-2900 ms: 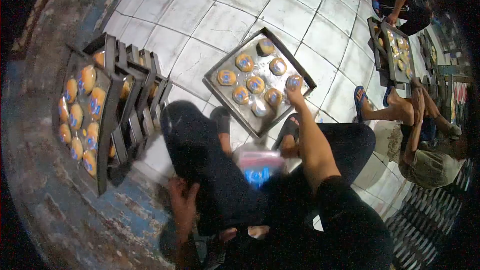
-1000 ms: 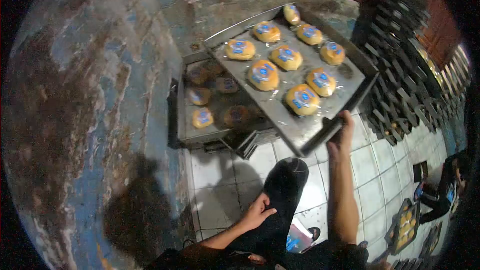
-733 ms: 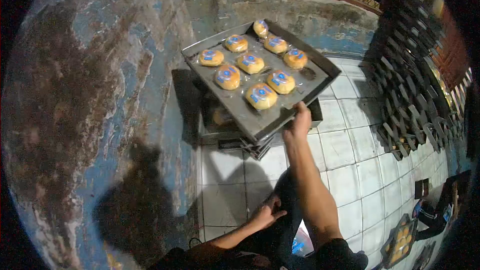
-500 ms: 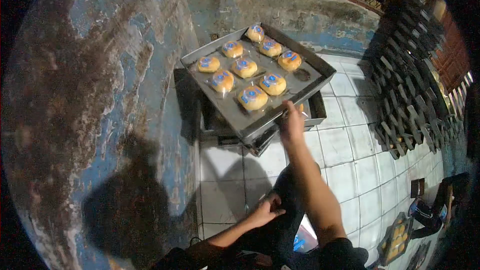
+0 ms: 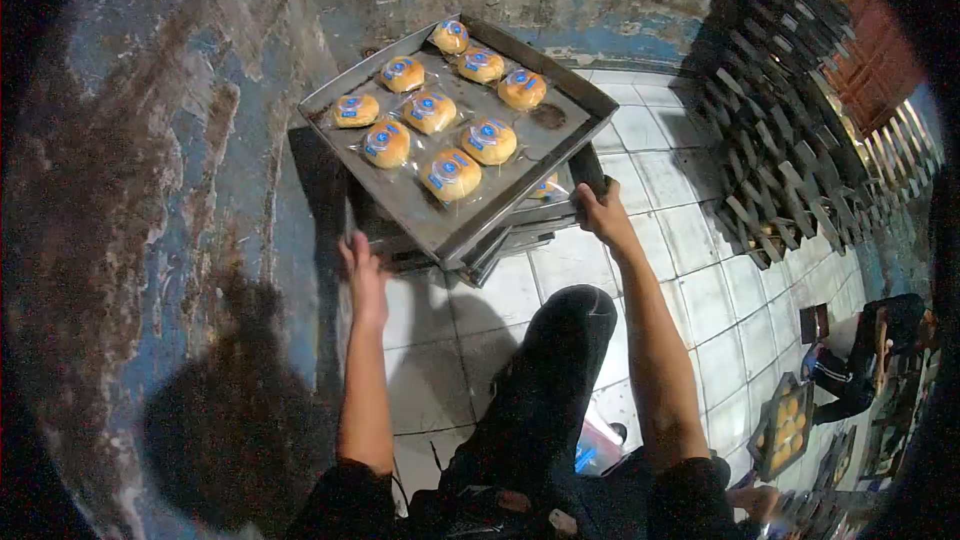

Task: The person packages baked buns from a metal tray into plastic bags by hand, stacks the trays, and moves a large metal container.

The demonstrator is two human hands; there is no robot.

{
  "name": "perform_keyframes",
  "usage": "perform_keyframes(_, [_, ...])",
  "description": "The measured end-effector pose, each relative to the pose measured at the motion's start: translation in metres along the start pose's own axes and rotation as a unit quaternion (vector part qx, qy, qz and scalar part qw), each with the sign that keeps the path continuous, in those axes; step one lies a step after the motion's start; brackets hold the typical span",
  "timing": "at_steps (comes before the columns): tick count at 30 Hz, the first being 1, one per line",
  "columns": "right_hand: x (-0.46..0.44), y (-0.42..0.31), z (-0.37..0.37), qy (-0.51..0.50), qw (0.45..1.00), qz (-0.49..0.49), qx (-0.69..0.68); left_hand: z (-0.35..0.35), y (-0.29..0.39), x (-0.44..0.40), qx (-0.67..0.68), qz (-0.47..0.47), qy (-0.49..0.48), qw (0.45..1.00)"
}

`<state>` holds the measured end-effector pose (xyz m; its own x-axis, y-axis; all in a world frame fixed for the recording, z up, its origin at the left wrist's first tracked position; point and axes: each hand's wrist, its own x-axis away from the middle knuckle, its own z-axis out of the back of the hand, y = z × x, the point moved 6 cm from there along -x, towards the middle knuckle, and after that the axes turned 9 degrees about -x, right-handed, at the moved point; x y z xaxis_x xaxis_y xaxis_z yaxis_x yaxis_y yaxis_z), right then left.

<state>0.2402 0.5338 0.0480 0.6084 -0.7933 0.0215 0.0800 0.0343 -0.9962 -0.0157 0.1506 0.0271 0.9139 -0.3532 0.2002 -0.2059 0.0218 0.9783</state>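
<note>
A dark metal baking tray (image 5: 560, 155) holds several round golden buns (image 5: 430, 112) in clear wrappers with blue print. It lies askew on top of other stacked trays, and the lower tray (image 5: 590, 178) shows at its right with another wrapped bun (image 5: 545, 187) inside. My right hand (image 5: 606, 218) is closed around the lower tray's right corner. At the left end of the stack, my left hand (image 5: 366, 280) points upward, fingers stretched and apart, close by the lower trays' edge. Whether its fingertips touch that edge is not clear.
A peeling blue wall (image 5: 240, 140) rises close on the left. Stacked dark slatted pieces (image 5: 780, 160) stand at the right on the white tiled floor (image 5: 660, 275). At lower right, another person's arm (image 5: 885, 350) is near a tray of buns (image 5: 785, 425). My bent knee (image 5: 575, 315) is below the stack.
My right hand has moved from the upper tray's front edge to the lower tray's right corner. My left hand has risen from near my leg to the stack's left side. The view has shifted.
</note>
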Motion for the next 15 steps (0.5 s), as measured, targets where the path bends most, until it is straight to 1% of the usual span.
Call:
perform_keyframes(1, [-0.007, -0.002, -0.002, -0.002, 1.000, -0.001, -0.004, 0.001, 0.000, -0.007, -0.003, -0.001, 0.002, 1.000])
perform_keyframes(3, [-0.010, 0.000, -0.002, 0.022, 0.998, -0.003, -0.060, -0.001, -0.003, -0.016, -0.012, -0.015, -0.057, 0.998])
perform_keyframes(7, [0.015, -0.016, 0.006, 0.024, 0.994, -0.043, -0.094, -0.009, 0.009, -0.007, 0.000, 0.008, -0.049, 0.999])
perform_keyframes(8, [0.031, -0.021, 0.013, 0.032, 0.995, -0.051, -0.073, -0.014, 0.005, 0.000, -0.002, 0.008, -0.052, 0.999])
perform_keyframes(9, [0.053, -0.024, 0.019, 0.036, 0.995, -0.053, -0.074, -0.013, -0.003, 0.012, 0.017, 0.016, -0.010, 1.000])
perform_keyframes(10, [0.075, -0.021, 0.028, 0.025, 0.995, -0.031, -0.090, -0.010, -0.014, 0.023, 0.037, 0.025, 0.033, 0.998])
perform_keyframes(11, [0.098, -0.014, 0.039, 0.016, 0.994, -0.010, -0.107, -0.013, -0.025, 0.035, 0.034, 0.026, 0.027, 0.999])
perform_keyframes(13, [0.152, 0.024, 0.065, 0.017, 0.998, -0.026, -0.048, -0.026, -0.055, 0.065, 0.028, 0.055, -0.040, 0.997])
perform_keyframes(14, [0.183, 0.046, 0.077, 0.010, 0.999, -0.036, 0.014, -0.033, -0.069, 0.085, 0.029, 0.059, -0.077, 0.995])
perform_keyframes(15, [0.215, 0.081, 0.089, -0.024, 0.995, -0.088, 0.039, -0.042, -0.074, 0.113, 0.020, 0.040, -0.102, 0.994])
